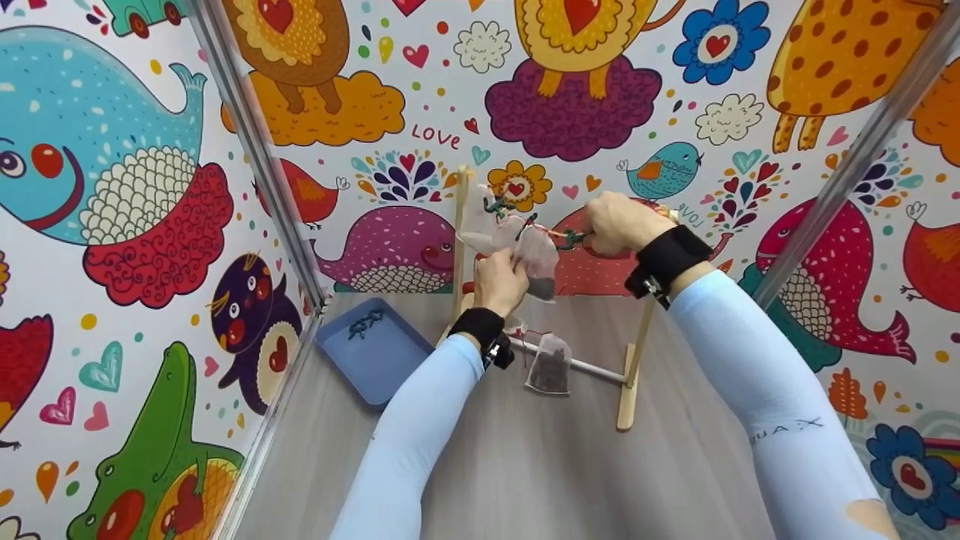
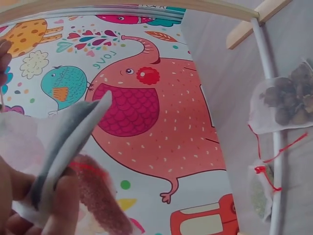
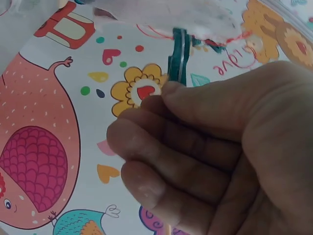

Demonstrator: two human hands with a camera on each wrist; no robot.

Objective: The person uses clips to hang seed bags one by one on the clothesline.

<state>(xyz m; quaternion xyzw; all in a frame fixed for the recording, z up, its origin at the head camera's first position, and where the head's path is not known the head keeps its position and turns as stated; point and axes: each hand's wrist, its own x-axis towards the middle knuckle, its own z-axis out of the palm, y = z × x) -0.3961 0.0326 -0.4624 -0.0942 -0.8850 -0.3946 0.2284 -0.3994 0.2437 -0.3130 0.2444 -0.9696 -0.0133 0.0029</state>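
Note:
Before the back wall, my left hand (image 1: pixel 500 281) pinches a white mesh bag (image 1: pixel 537 259) with dark contents at its bottom; the left wrist view shows thumb and fingers on the bag (image 2: pixel 68 142). Just right of it, my right hand (image 1: pixel 621 221) pinches a small green clip (image 3: pixel 180 54) between thumb and forefinger. The clip is by a thin red-and-white string near the bag's top. Another mesh bag (image 1: pixel 480 225) hangs to the left beside more green clips (image 1: pixel 495 206). In the left wrist view a bag with reddish-brown contents (image 2: pixel 100 196) is behind the held one.
A wooden stand has a left post (image 1: pixel 459 247), a right foot (image 1: pixel 626 409) and a low white rod (image 1: pixel 596 370). A bag of dark lumps (image 1: pixel 551 365) and a bag with greenish contents (image 2: pixel 262 191) are at the rod. Left stands a blue tray (image 1: pixel 382 367) holding green clips (image 1: pixel 366 324).

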